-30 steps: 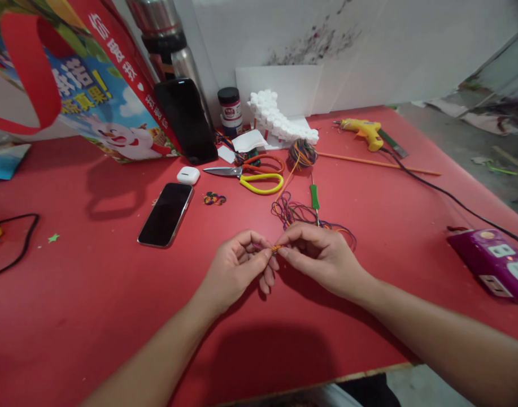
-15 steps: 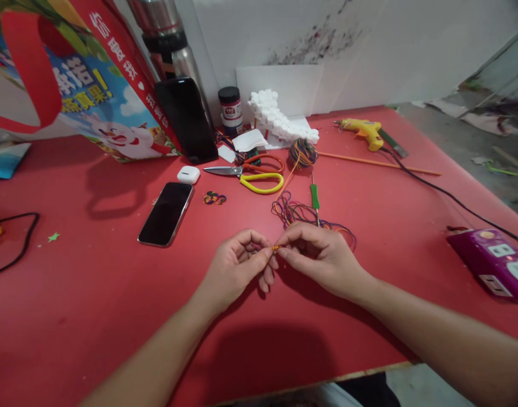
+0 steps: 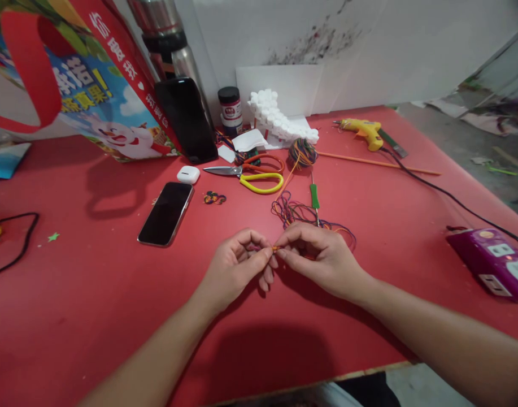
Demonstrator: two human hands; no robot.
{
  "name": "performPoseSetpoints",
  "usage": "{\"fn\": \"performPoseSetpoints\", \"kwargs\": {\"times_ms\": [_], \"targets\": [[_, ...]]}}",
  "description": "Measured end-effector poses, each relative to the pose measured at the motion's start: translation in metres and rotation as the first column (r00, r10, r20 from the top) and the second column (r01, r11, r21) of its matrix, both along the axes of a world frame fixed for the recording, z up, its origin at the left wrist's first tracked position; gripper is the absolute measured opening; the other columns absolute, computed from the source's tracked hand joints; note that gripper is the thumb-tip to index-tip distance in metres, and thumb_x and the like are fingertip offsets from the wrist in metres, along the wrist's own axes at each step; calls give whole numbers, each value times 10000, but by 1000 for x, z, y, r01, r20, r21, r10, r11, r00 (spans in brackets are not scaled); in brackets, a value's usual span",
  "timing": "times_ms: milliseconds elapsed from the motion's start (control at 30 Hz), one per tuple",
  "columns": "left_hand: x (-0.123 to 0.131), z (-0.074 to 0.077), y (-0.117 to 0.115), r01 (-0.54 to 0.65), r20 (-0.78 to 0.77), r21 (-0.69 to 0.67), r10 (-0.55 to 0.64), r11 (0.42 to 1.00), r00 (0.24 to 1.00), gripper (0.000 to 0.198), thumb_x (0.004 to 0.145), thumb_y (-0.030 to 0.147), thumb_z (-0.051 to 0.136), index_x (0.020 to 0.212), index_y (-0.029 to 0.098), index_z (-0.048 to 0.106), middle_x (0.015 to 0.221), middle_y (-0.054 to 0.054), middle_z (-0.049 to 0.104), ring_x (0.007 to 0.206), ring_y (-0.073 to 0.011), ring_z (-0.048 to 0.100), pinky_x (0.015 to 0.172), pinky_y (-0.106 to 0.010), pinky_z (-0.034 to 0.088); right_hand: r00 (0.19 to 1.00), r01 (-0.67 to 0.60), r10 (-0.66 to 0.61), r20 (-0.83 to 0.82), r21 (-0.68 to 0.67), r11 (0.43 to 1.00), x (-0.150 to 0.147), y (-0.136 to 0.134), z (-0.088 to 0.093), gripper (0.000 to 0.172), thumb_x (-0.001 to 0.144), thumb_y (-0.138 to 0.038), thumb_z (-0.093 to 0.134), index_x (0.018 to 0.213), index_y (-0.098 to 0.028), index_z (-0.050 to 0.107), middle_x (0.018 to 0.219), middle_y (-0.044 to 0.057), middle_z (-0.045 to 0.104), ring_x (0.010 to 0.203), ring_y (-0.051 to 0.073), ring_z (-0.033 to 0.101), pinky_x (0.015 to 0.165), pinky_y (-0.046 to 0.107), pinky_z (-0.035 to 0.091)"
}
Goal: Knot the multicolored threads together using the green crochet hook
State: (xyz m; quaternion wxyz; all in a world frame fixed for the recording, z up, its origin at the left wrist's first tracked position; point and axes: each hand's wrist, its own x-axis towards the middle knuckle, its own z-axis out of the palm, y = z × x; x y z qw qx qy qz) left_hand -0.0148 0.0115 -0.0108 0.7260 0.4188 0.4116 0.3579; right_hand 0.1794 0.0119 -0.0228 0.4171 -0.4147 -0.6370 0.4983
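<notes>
My left hand (image 3: 235,268) and my right hand (image 3: 322,254) meet over the middle of the red table (image 3: 93,294). Both pinch a short stretch of multicoloured cord (image 3: 276,247) between thumb and fingers. Loose loops of the same cord (image 3: 299,213) lie just behind my right hand and run up to a small ball of cord (image 3: 302,152). A green-handled tool (image 3: 314,196) lies across the loops.
Scissors (image 3: 252,174), a phone (image 3: 166,213), an earbud case (image 3: 188,174) and a small cord knot (image 3: 215,198) lie beyond my hands. A printed bag (image 3: 85,85), flask, jar and white foam stand at the back. A glue gun (image 3: 364,131) and purple power strip (image 3: 493,263) lie right.
</notes>
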Motion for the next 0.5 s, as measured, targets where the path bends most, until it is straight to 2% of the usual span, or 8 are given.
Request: {"fn": "performPoseSetpoints", "kwargs": {"times_ms": [233,367,500], "targets": [[0,0,0,-1,-27,28,2,1000,1000,206,893,304,749,872,165,598,669,4,718,459,-124,657,467,-241,560,1000,-12,12,-5,-2,1000,-1,0,2,73,913,-250,703,898,-178,704,735,37,725,580,122,600,540,244,482],[0,2,0,-20,-59,51,23,999,998,181,885,285,741,872,169,602,656,12,708,455,-116,642,479,-244,564,1000,7,-8,-4,-58,998,-1,0,0,88,895,-257,704,922,-172,704,718,29,711,569,121,580,533,248,469],[0,3,0,-25,-73,69,30,997,997,168,866,267,743,848,169,608,686,1,709,482,-112,640,494,-249,571,999,44,-44,12,-34,998,0,0,-2,80,888,-252,716,897,-173,715,709,22,692,580,121,564,535,251,454]]}}
